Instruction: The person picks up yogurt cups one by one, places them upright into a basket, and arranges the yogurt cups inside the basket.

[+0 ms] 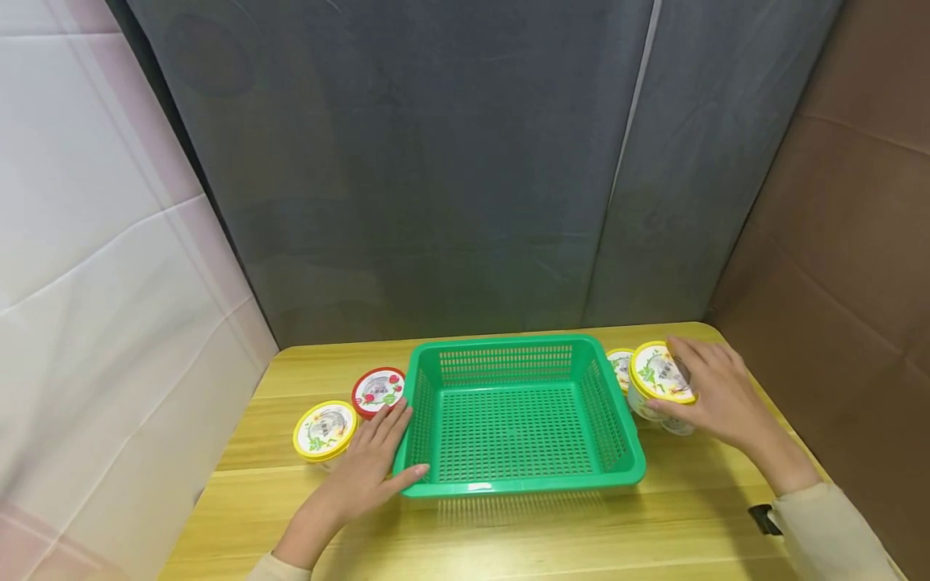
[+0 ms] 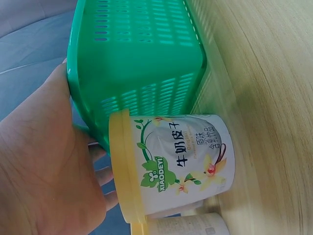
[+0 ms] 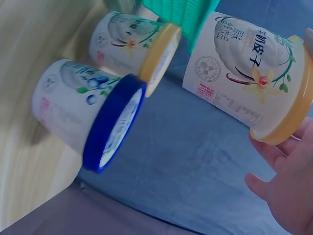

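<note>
A green plastic basket (image 1: pixel 523 487) stands on the table with nothing in it. My left hand (image 1: pixel 366 468) rests on its left rim, fingers extended and thumb at the front corner. Beside that hand are a yellow-lidded tub (image 1: pixel 325 429) and a red-lidded tub (image 1: pixel 378 390). Right of the basket, my right hand (image 1: pixel 715 395) grips a yellow-lidded yogurt-style tub (image 1: pixel 657 371) by its lid, raised off the table. In the right wrist view, another yellow-lidded tub (image 3: pixel 129 44) and a blue-lidded tub (image 3: pixel 73 105) stand on the table; the head view mostly hides the blue-lidded one.
The wooden table (image 1: pixel 508 549) backs onto a dark grey fabric panel (image 1: pixel 436 177). A pale cloth wall (image 1: pixel 109 266) rises at the left and a brown one (image 1: pixel 835 282) at the right. A small black object (image 1: pixel 764 519) shows by the right sleeve.
</note>
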